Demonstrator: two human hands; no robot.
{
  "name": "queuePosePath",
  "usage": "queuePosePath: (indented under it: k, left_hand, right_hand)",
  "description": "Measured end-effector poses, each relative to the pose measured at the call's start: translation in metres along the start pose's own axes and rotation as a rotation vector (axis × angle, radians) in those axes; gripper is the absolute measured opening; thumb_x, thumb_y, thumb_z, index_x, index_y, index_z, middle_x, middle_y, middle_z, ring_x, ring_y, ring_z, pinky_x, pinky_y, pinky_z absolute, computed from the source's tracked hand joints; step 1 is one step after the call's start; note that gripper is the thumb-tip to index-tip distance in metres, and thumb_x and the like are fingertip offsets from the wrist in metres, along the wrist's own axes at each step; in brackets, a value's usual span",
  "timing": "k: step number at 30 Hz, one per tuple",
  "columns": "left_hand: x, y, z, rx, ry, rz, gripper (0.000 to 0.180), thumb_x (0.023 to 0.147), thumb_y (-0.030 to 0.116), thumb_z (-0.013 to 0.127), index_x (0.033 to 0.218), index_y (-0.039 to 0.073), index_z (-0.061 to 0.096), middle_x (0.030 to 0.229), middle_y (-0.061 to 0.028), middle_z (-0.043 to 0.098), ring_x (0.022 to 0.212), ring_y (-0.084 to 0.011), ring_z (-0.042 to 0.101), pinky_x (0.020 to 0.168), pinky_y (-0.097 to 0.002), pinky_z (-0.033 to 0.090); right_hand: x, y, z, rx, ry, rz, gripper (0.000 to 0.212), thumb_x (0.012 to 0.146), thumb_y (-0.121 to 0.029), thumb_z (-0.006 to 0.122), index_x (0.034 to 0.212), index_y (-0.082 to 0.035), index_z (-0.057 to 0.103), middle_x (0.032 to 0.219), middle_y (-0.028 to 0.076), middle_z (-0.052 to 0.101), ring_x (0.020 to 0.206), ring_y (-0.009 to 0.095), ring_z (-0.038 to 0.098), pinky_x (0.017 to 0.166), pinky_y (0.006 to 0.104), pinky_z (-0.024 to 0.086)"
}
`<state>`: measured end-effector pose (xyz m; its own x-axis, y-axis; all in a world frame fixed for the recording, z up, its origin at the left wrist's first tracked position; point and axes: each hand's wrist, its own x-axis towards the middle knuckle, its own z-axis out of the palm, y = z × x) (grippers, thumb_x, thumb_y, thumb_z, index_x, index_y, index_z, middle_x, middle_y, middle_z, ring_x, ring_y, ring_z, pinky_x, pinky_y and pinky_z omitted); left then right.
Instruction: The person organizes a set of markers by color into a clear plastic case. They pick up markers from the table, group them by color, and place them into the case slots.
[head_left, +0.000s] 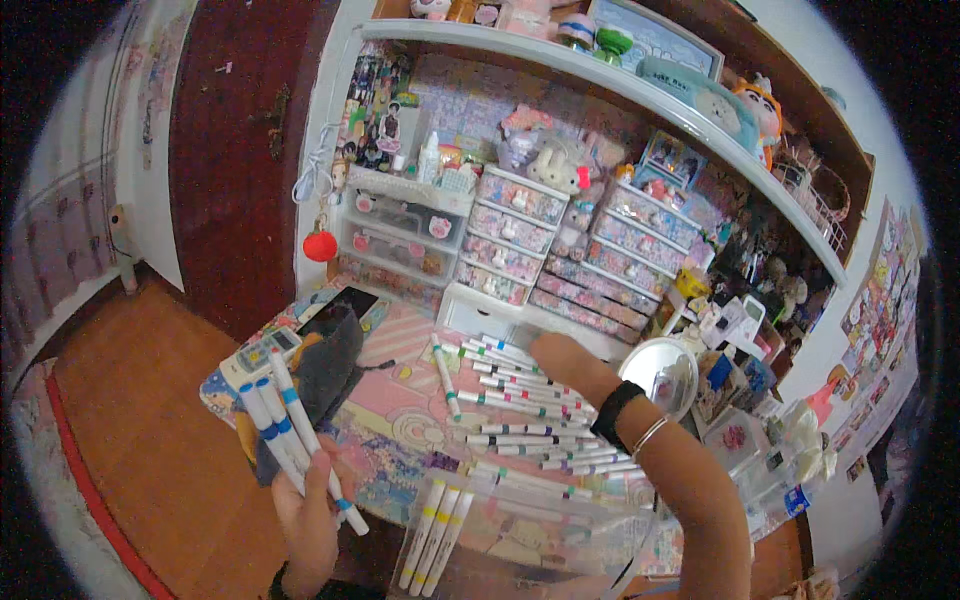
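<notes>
Several white markers with blue bands (285,425) are bunched in my left hand (315,500), its fingers closed round their lower parts at the desk's left front. My right hand (562,355) reaches across the desk over the far end of a spread of loose white markers (530,385) with coloured bands. Its fingers are hidden, so whether it grips one does not show. A lone green-banded marker (445,375) lies to the left of the spread. At the near edge, a clear plastic box (540,530) has yellow-banded markers (437,535) standing along its left side.
A dark grey pouch (330,365) and a white calculator (265,358) lie at the desk's left. Small drawer units (510,230) line the back below a shelf (600,75). A round mirror (660,378) stands beside my right forearm, with clear packaging (770,460) further right.
</notes>
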<state>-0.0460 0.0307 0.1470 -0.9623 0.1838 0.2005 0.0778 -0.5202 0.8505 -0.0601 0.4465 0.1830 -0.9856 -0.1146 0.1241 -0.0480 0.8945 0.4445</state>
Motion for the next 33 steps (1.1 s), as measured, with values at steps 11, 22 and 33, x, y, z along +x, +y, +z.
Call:
queuePosePath:
  k: [11, 22, 33]
  left_hand:
    - [0.008, -0.026, -0.025, -0.086, 0.053, 0.026, 0.017, 0.101, 0.018, 0.047, 0.092, 0.004, 0.051, 0.056, -0.0008, 0.044, 0.048, -0.0083, 0.039, 0.047, -0.0228, 0.032]
    - [0.005, 0.001, 0.037, -0.199, -0.305, 0.078, 0.037, 0.100, 0.018, 0.051, 0.134, 0.005, 0.043, 0.080, -0.0032, 0.054, 0.047, -0.0056, 0.041, 0.041, -0.0223, 0.032]
    - [0.052, -0.012, 0.049, -0.091, -0.145, -0.243, 0.023, 0.096, 0.028, 0.061, 0.090, 0.006, 0.057, 0.070, 0.0003, 0.053, 0.047, -0.0053, 0.042, 0.042, -0.0217, 0.033]
  right_hand:
    - [0.002, -0.017, -0.070, -0.112, 0.085, 0.101, 0.012, 0.075, -0.009, 0.064, 0.085, -0.002, 0.063, 0.078, 0.016, 0.068, 0.068, 0.032, 0.067, 0.060, 0.0404, 0.053]
    - [-0.013, -0.143, -0.212, 1.122, -0.164, -0.270, 0.019, 0.084, -0.015, 0.072, 0.079, 0.001, 0.064, 0.061, 0.007, 0.064, 0.051, 0.012, 0.062, 0.044, 0.0286, 0.046]
    - [0.019, -0.104, -0.139, 1.090, 0.046, -0.455, 0.012, 0.084, -0.005, 0.067, 0.083, 0.007, 0.063, 0.069, 0.005, 0.067, 0.064, 0.014, 0.065, 0.062, 0.0286, 0.053]
